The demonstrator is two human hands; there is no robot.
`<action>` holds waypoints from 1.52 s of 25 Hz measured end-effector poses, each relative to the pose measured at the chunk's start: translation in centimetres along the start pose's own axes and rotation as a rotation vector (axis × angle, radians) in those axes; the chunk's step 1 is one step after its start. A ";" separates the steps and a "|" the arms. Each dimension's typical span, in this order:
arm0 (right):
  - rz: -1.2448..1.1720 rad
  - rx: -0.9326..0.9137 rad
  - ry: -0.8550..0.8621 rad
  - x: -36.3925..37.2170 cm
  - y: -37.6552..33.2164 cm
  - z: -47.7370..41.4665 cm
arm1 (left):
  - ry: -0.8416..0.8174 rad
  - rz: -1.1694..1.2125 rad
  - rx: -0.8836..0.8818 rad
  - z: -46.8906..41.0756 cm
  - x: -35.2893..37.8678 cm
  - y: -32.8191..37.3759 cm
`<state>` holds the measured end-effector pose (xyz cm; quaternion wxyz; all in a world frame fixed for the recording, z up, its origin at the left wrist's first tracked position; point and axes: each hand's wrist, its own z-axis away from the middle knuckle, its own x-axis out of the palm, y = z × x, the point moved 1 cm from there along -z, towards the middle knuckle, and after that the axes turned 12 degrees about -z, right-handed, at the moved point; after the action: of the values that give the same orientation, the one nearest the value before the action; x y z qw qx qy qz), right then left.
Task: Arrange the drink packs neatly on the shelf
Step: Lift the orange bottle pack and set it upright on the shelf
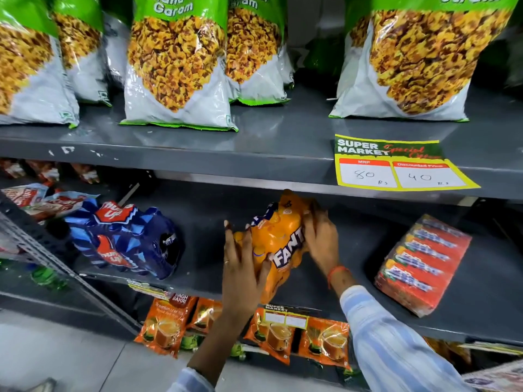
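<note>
Both hands hold the orange drink pack on the middle shelf.
The left hand (244,267) and right hand (321,236) grip the orange pack (278,244) by its sides; next, stand it straight beside the blue pack (127,239).

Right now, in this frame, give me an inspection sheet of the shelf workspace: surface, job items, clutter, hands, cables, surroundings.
Surface: grey middle shelf, bare patches between packs.
Job's things: orange Fanta pack tilted, front end past the shelf edge; blue Thums Up pack lying askew to its left; red pack lying at an angle to the right.
Clutter: loose red-and-white packets at far left.
Hands: left hand and right hand both grip the Fanta pack, fingers wrapped on its sides.
Cables: nothing seen.
Surroundings: snack bags above; price tag; tea packets below.
</note>
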<state>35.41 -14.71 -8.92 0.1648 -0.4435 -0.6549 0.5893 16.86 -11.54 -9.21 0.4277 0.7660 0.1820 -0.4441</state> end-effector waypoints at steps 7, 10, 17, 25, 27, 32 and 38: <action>-0.188 -0.131 0.220 -1.3 1.0 4.4 | -0.171 0.310 0.047 -2.7 -2.7 -4.5; -0.251 -0.163 0.150 -0.7 0.4 7.1 | -0.110 0.426 -0.050 -3.1 -3.0 -5.8; -0.351 -0.103 0.183 -0.6 -0.4 8.6 | -0.015 0.426 -0.098 -2.6 -2.4 -5.5; -0.319 -0.081 0.253 -0.7 -0.4 10.8 | -0.026 0.398 -0.026 -1.8 -2.4 -5.6; -0.309 -0.075 0.255 -0.7 -0.6 10.9 | -0.030 0.417 -0.021 -1.7 -2.7 -5.4; -0.264 -0.084 0.231 -1.3 -0.6 10.6 | -0.044 0.231 -0.024 -0.3 -1.8 -3.4; -0.196 -0.191 0.176 -3.4 -0.8 10.5 | 0.154 -0.209 0.059 2.7 -0.2 3.1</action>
<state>29.22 -23.90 -9.80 0.2352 -0.4409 -0.7311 0.4645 17.40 -15.53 -8.16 0.3412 0.7871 0.2798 -0.4311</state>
